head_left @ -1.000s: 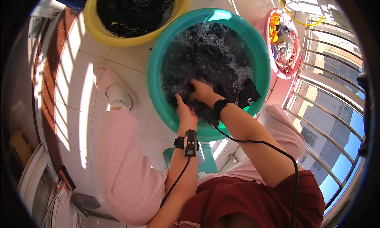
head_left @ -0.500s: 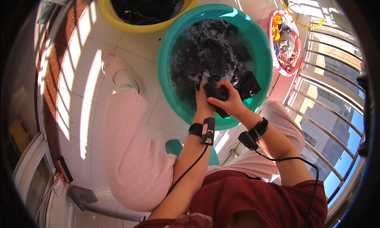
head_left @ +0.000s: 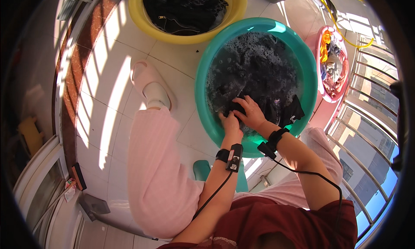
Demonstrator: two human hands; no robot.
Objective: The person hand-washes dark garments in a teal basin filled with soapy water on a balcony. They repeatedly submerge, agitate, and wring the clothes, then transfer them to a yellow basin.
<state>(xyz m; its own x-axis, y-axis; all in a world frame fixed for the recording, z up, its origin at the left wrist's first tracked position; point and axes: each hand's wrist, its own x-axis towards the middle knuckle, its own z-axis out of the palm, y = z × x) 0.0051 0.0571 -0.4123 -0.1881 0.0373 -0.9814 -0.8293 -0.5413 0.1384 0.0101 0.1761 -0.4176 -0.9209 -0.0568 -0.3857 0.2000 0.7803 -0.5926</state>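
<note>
Cables (head_left: 309,173) first: saw both trailing black along bare forearms from boxes (head_left: 234,158) strapped at each wrist, out of the water but close enough to call for care. Just beyond, found left hand (head_left: 232,125) low at the near side of a green tub (head_left: 201,82), fingers bent and partly lost against dark clothes (head_left: 255,67); could not tell its grip. Touching or nearly so, found right hand (head_left: 255,115) palm down, thumb and fingers parted in a loose curve over the same clothes; could not tell of any fold pinched there. Saw those bunched in sudsy water, with one piece (head_left: 292,112) rising out near the right rim. Judged the work part-way, with the whole load apparently left in the tub; could not read cleanness under foam. To the left, noted a slipper (head_left: 149,77) near the tub, narrowing the floor room. Farther off, noted a yellow tub (head_left: 179,38) of more black cloth (head_left: 186,11), done or waiting unclear; at right, close to the green tub, a pink basket (head_left: 320,78) of coloured laundry (head_left: 333,67), apparently untouched. Beyond, saw a yellow hose (head_left: 365,46) and a railing (head_left: 371,115) closing off that side.
</note>
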